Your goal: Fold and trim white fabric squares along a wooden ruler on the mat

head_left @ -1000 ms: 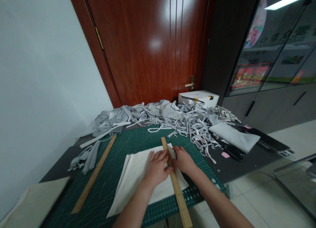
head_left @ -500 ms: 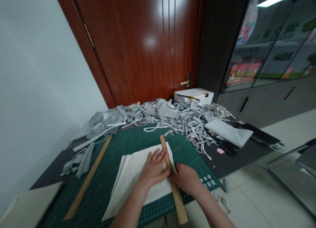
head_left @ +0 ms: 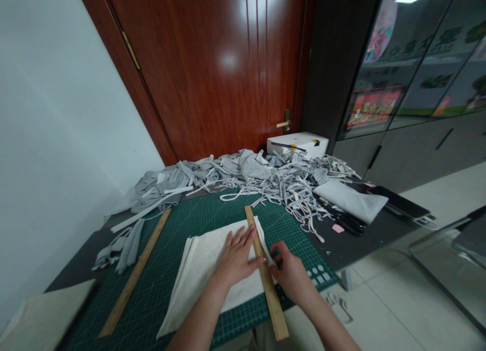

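White folded cloth lies in layers on a green cutting mat. A wooden ruler crosses its right side, with a narrow strip of cloth showing beyond it. My left hand lies flat with fingers spread, pressing on the cloth and the ruler's left edge. To the right of the ruler, my right hand is curled at the cloth's right edge. Its fingertips are partly hidden, and whether they hold anything is unclear. Something dark shows just below it beside the ruler.
A second wooden ruler lies on the mat's left. Grey fabric scraps heap along the back, before a white box. Black-handled tools, a grey cloth and a phone lie right. Beige cloth is front left.
My right hand has lifted slightly and its fingers have loosened from a tighter curl. The left hand stays pressed down, its thumb now farther onto the ruler.
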Available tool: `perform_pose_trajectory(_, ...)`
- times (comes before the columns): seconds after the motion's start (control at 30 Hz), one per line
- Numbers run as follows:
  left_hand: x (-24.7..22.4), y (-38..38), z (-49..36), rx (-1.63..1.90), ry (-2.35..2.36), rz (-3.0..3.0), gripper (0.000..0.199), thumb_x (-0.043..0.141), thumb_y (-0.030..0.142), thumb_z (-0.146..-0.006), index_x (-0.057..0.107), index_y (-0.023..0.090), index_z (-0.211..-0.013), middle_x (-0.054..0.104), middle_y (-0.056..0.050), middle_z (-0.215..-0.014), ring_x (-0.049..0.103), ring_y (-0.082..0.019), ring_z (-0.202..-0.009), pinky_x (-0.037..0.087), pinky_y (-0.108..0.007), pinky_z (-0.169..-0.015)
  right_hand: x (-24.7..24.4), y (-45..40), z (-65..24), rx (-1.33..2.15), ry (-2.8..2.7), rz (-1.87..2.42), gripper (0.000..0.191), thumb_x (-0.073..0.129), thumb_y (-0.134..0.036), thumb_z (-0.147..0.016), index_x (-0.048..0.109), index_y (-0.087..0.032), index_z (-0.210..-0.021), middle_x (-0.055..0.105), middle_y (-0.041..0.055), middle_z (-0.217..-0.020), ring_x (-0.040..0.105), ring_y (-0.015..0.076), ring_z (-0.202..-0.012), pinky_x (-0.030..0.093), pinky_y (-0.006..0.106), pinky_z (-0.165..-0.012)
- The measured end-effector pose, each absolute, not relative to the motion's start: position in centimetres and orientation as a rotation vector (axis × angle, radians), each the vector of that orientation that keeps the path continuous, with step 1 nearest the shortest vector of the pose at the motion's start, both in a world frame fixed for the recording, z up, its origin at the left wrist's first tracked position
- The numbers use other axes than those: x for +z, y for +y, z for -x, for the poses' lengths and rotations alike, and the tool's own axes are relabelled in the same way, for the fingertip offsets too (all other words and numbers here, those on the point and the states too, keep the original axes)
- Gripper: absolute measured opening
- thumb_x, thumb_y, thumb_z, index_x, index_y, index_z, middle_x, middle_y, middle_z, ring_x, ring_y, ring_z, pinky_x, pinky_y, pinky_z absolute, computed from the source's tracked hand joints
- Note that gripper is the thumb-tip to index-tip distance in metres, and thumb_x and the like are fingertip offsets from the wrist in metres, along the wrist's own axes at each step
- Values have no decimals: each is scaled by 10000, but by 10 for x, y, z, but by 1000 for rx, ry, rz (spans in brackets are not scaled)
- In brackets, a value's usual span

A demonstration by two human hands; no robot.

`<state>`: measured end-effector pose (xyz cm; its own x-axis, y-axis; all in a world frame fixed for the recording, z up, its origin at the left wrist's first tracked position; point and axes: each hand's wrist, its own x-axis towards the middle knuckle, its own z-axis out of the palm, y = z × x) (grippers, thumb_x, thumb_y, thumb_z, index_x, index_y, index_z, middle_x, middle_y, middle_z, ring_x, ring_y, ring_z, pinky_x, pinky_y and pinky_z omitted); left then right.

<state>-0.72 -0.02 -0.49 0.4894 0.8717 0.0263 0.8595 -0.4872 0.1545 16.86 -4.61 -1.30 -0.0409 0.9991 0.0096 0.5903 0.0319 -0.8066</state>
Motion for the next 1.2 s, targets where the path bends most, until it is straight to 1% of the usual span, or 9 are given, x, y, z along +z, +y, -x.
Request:
perform_pose_trajectory(0.17, -4, -2, 5, 205, 1545, -2624, 744, 453, 633, -816, 265, 257, -1430, 270, -51, -1513, 150, -280, -1404, 129, -554, -1114, -14, -57, -180, 793, -1797, 1711, 147, 531, -84, -729, 540, -224, -775, 615, -20, -660, 584, 147, -630, 351, 211, -587)
perform_pose_trajectory(0.33, -3, -3, 5, 211, 1535, -2629, 676, 451, 630, -818, 344, 279, -1385, 278, -37, -1511, 172, -288, -1398, 143, -566, -1106, -6, -63, -186, 698, -1970, 1870, 139, 534, -125, -762, 615, -228, -808, 663, 32, -813, 626, 188, -749, 376, 244, -640)
perform_pose_trajectory(0.4, -4, -2, 5, 215, 1533, -2629, 661, 471, 596, -821, 341, 283, -1388, 283, -36, -1509, 169, -283, -1399, 137, -561, -1110, -2, -57, -184, 638, -1993, 1905, 279, 573, -117, -725, 625, -221, -979, 659, 67, -961, 627, 223, -868, 408, 264, -705)
perform_pose_trajectory(0.47, -4, -2, 5, 213, 1535, -2631, 643, 505, 535, -819, 342, 284, -1388, 282, -31, -1510, 162, -276, -1402, 133, -550, -1115, 4, -44, -178, 571, -1984, 1886, 544, 600, -113, -696, 516, -167, -1230, 615, 124, -1129, 589, 255, -1022, 421, 283, -809)
perform_pose_trajectory(0.53, -4, -2, 5, 190, 1538, -2634, 645, 537, 475, -806, 345, 272, -1387, 275, -32, -1512, 156, -268, -1405, 131, -537, -1120, 8, -26, -167, 554, -1994, 1829, 620, 575, -135, -733, 414, -89, -1329, 577, 172, -1209, 549, 258, -1109, 404, 284, -887)
perform_pose_trajectory(0.73, -2, -2, 4, 188, 1528, -2644, 670, 501, 567, -809, 381, 215, -1367, 303, -70, -1499, 165, -270, -1403, 137, -522, -1125, 13, 24, -142, 619, -1983, 1899, 305, 462, -160, -826, 590, -51, -1081, 651, 213, -1056, 639, 253, -951, 446, 295, -769)
perform_pose_trajectory(0.87, -4, -1, 4, 221, 1516, -2640, 733, 433, 675, -800, 383, 217, -1370, 329, -92, -1484, 168, -286, -1401, 129, -538, -1119, 12, 38, -146, 712, -2015, 1903, 231, 594, -218, -736, 656, -117, -933, 714, 136, -887, 671, 225, -835, 432, 247, -627)
perform_pose_trajectory(1.0, -8, 0, 6, 232, 1514, -2625, 831, 398, 706, -797, 254, 203, -1441, 290, -93, -1501, 152, -282, -1405, 111, -528, -1125, 10, 48, -150, 753, -2020, 1910, 215, 641, -329, -689, 685, -142, -786, 717, 99, -761, 667, 202, -714, 380, 228, -518)
perform_pose_trajectory(1.2, -10, 1, 7, 221, 1508, -2646, 831, 391, 686, -814, 192, 209, -1464, 263, -89, -1512, 141, -274, -1408, 104, -527, -1124, 4, 53, -151, 640, -1980, 1880, 118, 585, -234, -754, 683, -168, -759, 715, 86, -811, 657, 179, -781, 385, 222, -593)
